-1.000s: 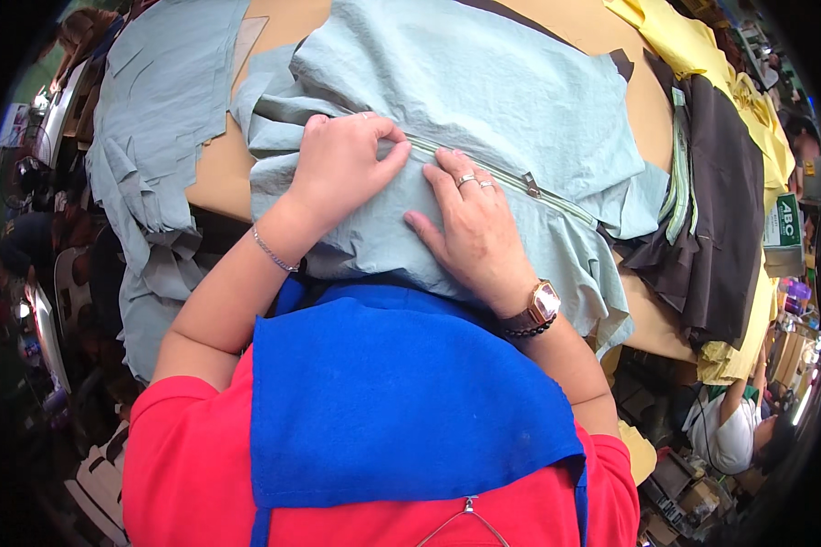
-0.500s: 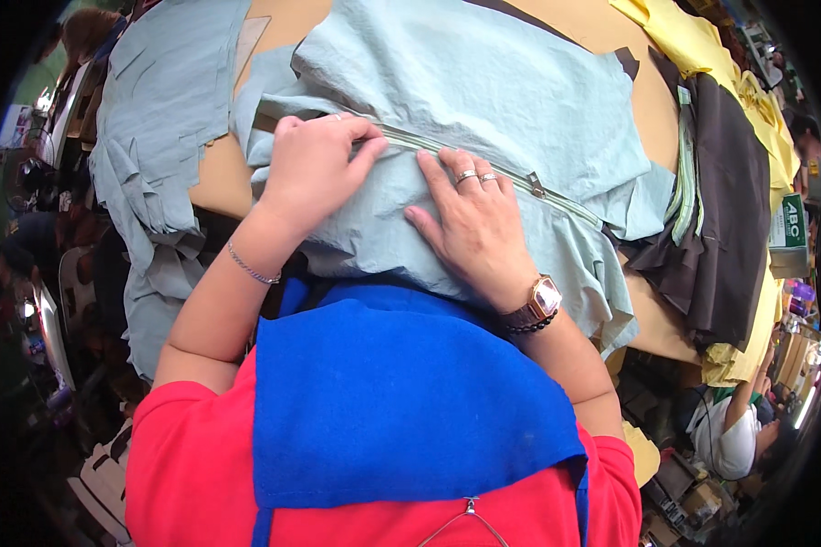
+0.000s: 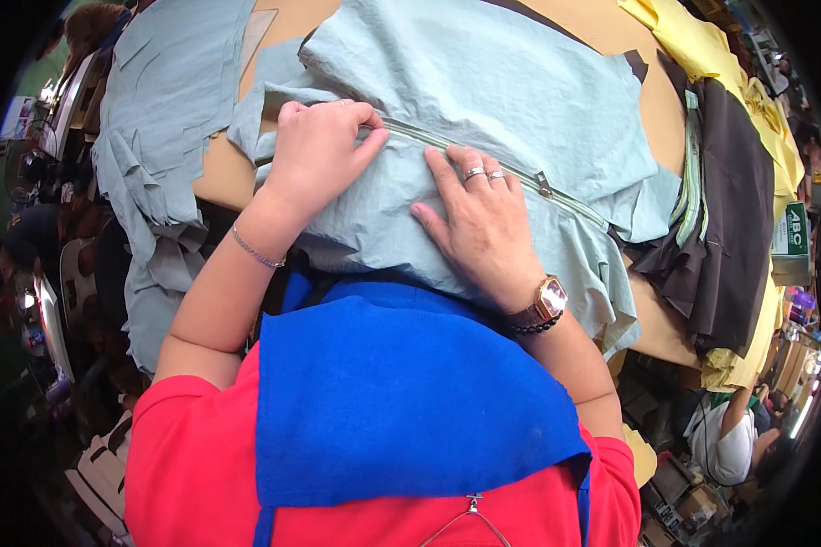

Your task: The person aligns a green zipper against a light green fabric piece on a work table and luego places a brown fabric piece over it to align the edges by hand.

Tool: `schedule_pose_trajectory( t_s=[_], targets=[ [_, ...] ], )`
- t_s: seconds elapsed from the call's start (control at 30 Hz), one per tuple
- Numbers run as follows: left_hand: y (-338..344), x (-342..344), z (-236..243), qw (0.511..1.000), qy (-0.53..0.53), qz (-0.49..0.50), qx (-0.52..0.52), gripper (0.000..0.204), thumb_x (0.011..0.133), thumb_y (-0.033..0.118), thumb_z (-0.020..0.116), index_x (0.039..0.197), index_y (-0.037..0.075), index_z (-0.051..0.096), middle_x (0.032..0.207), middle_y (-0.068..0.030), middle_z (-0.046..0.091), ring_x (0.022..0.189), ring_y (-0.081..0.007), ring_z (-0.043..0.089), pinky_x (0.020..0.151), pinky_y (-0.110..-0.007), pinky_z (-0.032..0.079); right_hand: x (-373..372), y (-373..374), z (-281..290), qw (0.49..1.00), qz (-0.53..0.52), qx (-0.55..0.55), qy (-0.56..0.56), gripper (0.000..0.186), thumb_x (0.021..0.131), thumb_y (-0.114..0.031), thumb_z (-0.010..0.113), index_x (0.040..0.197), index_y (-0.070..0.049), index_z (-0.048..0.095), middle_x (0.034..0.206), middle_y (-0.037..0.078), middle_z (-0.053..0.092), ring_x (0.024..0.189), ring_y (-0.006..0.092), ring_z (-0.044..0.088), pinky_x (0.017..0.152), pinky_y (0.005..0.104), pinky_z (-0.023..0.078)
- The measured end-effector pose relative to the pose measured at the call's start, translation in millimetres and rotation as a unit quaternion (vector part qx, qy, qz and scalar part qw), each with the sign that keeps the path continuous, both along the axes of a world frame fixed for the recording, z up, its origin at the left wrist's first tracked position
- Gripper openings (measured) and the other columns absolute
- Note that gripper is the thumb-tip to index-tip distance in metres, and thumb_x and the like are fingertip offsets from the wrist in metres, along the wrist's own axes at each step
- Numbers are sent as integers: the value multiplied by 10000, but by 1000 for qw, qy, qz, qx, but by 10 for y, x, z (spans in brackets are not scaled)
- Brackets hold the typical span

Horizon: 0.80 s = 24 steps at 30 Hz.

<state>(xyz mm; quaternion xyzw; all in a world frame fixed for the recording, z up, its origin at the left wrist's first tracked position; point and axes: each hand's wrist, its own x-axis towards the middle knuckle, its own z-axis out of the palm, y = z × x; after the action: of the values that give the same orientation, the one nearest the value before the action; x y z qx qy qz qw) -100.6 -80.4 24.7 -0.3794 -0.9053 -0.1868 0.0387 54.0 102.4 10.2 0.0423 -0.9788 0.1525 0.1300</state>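
Observation:
A light blue-grey fabric piece (image 3: 483, 82) is spread over the table in front of me. A zipper (image 3: 576, 204) with pale green-striped tape slants across it, its metal slider (image 3: 544, 183) to the right of my hands. Thumb and forefinger of my left hand (image 3: 319, 150) are pinched together at the zipper's left part, though the hand hides exactly what lies between them. My right hand (image 3: 485, 223) rests flat on the fabric just below the zipper, fingers stretched, the fingertips touching its lower edge.
Stacked blue-grey fabric pieces (image 3: 169, 91) hang over the table's left side. At the right lie dark brown fabric (image 3: 734, 201), another striped zipper tape (image 3: 691, 187) and yellow fabric (image 3: 689, 41). Tan table surface (image 3: 611, 27) shows between. Another person (image 3: 725, 442) sits at the lower right.
The fabric and zipper have shifted very slightly right and down in view. My left finger and thumb have drawn a little closer together; my right hand stays flat.

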Motion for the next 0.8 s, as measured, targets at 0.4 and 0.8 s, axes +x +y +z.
schedule_pose_trajectory(
  t_s=[0.4, 0.8],
  targets=[
    [42, -19, 177, 995, -65, 32, -75, 199, 921, 336, 766, 910, 138, 770, 901, -48, 771, 849, -288, 746, 782, -460, 510, -140, -81, 121, 1000, 3, 7, -17, 656, 917, -455, 760, 1422, -62, 617, 1350, 135, 634, 1270, 293, 592, 982, 440, 481],
    [-268, -60, 16, 998, -33, 33, 48, 163, 943, 290, 774, 978, 131, 775, 974, -39, 768, 830, -274, 733, 765, -436, 504, -273, -179, -83, 1000, 6, 9, 13, 627, 959, -492, 708, 1427, -81, 632, 1394, 101, 627, 1270, 282, 582, 966, 431, 468]
  ],
)
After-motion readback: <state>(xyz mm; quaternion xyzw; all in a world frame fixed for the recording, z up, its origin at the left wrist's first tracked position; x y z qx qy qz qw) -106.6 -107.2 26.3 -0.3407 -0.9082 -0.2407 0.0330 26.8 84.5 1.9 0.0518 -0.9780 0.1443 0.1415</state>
